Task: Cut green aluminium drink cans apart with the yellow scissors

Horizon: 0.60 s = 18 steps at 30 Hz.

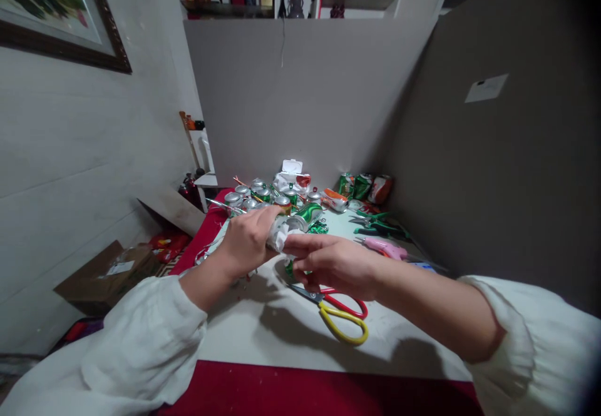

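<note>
Head view showed the person's left hand (251, 234) with its fingers clenched on a crumpled white tissue (279, 234), held above the desk (282, 353), beyond the scissors (322, 307) and to their left. The right hand (338, 263) hung over the scissors, its fingers half bent and reaching to the tissue's edge; whether they pinched it could not be told. Beyond the scissors, a green can (308, 214) lay tilted, and farther behind them stood an open-lidded wipes pack (284, 181). A pink glue gun (385, 247) lay to their right. The step in hand seemed to be wiping or wrapping with the tissue; anything inside it was hidden. The next move probably called for a steady left hold while the right fingers worked the tissue.
</note>
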Tool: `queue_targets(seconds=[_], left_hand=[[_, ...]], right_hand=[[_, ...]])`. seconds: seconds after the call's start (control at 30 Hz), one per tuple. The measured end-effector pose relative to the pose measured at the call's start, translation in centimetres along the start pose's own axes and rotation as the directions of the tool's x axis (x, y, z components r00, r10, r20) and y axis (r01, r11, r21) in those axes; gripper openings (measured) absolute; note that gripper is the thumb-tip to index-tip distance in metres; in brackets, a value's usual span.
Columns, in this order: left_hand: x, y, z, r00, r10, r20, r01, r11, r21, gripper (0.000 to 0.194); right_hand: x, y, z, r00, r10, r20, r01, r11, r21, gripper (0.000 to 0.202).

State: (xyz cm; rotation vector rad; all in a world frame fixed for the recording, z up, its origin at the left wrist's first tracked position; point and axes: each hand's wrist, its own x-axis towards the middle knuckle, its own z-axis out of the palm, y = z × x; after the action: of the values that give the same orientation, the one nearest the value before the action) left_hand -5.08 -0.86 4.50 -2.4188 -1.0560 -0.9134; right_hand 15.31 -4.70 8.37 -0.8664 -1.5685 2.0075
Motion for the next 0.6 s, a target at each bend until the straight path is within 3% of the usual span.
queue_targets(seconds=[0.1,0.3,0.6], left_hand=[[0.0,-0.2,0.4,0.996,-0.014,-0.093,0.017,0.999,0.031,0.038],[0.0,-0.9,1.7,0.987,0.023,-0.156,-0.009,0.996,0.089,0.037],[0.3,-2.2,2.5,0.991,-0.089,-0.099,0.102,0.986,0.133,0.045]], right_hand=[[0.8,0.0,-0.3,0.998,-0.046,-0.040,0.048,0.998,0.049,0.031],[3.9,0.3,-1.3,0.972,-0.145,-0.187,0.117,0.981,-0.153,0.001],[6.1,0.0,-2.1,0.896,-0.282,-0.342,0.237,0.957,-0.170,0.025]])
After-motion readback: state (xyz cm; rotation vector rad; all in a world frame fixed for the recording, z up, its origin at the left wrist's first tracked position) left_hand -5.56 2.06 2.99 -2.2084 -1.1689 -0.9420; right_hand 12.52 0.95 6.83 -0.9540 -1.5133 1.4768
